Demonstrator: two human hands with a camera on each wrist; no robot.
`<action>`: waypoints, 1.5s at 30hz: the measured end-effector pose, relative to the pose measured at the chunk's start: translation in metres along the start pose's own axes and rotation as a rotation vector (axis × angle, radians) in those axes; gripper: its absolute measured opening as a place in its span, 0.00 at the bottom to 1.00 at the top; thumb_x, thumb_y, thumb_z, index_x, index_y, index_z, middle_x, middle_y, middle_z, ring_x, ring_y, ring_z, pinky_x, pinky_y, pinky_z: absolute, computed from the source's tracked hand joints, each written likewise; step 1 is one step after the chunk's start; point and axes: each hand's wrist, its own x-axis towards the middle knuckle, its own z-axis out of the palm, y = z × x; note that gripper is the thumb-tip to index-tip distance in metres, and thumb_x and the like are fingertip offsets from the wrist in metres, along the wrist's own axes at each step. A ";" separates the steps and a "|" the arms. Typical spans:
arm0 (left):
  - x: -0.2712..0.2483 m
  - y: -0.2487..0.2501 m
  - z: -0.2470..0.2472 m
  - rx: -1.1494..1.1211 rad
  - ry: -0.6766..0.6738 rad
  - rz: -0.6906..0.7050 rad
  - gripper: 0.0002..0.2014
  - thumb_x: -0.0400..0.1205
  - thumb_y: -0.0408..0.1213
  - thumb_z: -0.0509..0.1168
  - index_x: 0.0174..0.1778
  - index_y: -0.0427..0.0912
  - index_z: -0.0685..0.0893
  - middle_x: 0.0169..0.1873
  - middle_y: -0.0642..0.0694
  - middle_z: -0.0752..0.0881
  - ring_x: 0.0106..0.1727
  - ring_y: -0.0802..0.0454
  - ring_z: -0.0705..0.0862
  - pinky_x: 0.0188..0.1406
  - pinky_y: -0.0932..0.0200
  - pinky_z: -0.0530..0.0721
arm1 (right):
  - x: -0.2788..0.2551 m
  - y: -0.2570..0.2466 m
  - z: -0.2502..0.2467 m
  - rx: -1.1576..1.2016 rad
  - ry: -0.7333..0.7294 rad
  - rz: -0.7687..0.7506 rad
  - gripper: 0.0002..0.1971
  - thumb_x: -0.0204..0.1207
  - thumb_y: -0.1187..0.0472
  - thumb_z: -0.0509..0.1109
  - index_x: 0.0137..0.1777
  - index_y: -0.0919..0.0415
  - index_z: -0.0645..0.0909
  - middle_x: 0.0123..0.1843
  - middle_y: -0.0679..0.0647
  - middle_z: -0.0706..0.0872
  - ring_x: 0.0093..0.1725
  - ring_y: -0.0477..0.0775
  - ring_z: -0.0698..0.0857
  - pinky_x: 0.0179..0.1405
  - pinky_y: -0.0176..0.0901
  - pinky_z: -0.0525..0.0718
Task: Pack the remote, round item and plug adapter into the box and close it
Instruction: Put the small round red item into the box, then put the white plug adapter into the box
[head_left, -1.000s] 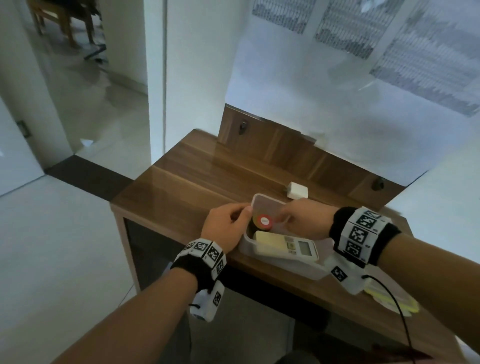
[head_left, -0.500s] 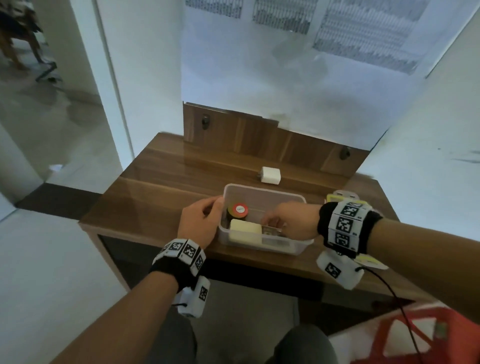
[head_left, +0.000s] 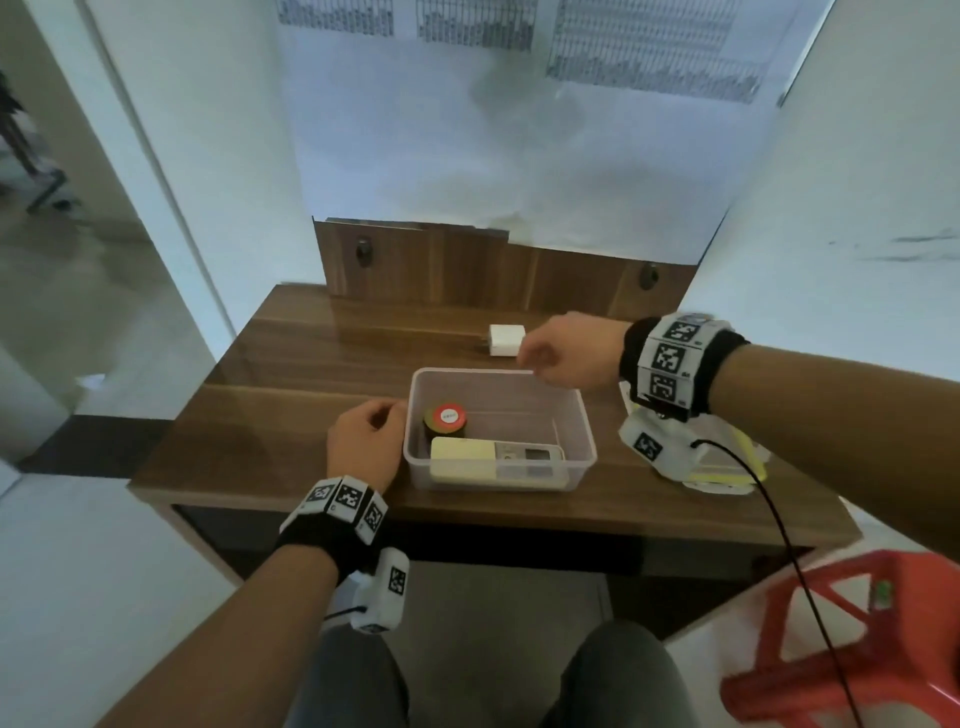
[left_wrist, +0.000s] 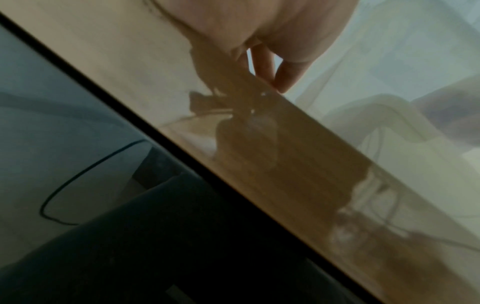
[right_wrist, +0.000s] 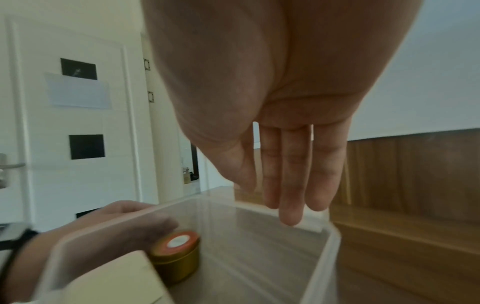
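A clear plastic box stands open on the wooden table. Inside, a round tin with a red lid sits at the left, and the cream remote lies along the near wall. The white plug adapter lies on the table just behind the box. My right hand hovers over the box's far rim beside the adapter, holding nothing; in the right wrist view its fingers hang straight over the box and tin. My left hand rests against the box's left wall.
A yellow-edged lid lies on the table at the right, partly under my right wrist. A wooden backboard stands along the table's far edge. A red plastic stool stands at the lower right. A black cable hangs from my right wrist.
My right hand has left the remote in the box, lifted out and moved back toward the plug adapter. The left hand has stayed at the box's left wall.
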 end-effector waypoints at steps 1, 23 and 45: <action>0.001 0.002 0.001 0.019 0.019 -0.022 0.09 0.84 0.42 0.65 0.40 0.52 0.88 0.37 0.55 0.88 0.41 0.59 0.85 0.46 0.57 0.82 | 0.004 0.004 -0.005 -0.007 0.024 0.019 0.16 0.79 0.60 0.65 0.65 0.52 0.83 0.60 0.49 0.86 0.58 0.52 0.84 0.62 0.47 0.82; 0.057 0.013 0.003 -0.416 0.080 -0.641 0.11 0.86 0.33 0.59 0.46 0.32 0.85 0.37 0.40 0.89 0.29 0.52 0.88 0.19 0.63 0.82 | 0.112 0.024 -0.008 -0.286 -0.153 0.009 0.35 0.74 0.65 0.75 0.81 0.54 0.69 0.80 0.58 0.71 0.76 0.61 0.73 0.70 0.52 0.74; 0.050 0.011 -0.001 -0.428 0.123 -0.604 0.08 0.82 0.33 0.66 0.48 0.32 0.89 0.32 0.41 0.91 0.29 0.50 0.91 0.30 0.58 0.86 | 0.057 0.010 -0.049 -0.249 -0.026 -0.115 0.19 0.74 0.56 0.75 0.64 0.48 0.78 0.58 0.49 0.81 0.53 0.52 0.80 0.52 0.47 0.80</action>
